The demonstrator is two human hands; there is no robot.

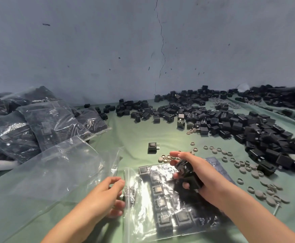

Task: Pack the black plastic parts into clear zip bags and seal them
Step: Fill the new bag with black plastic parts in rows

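Close to the body, a zip bag (139, 225) lies flat on the green cloth (139, 134), rows of black parts (162, 220) inside it; the left hand (108, 195) pinches its zip edge with curled fingers; the right hand (197, 174), above the bag, grips a few loose pieces (187, 171); beyond lie grey rings (248, 167), a lone part (152, 147), empty bags (55, 172) and filled bags (43, 123); farthest, a heap of parts (239, 123) meets the wall (143, 50).
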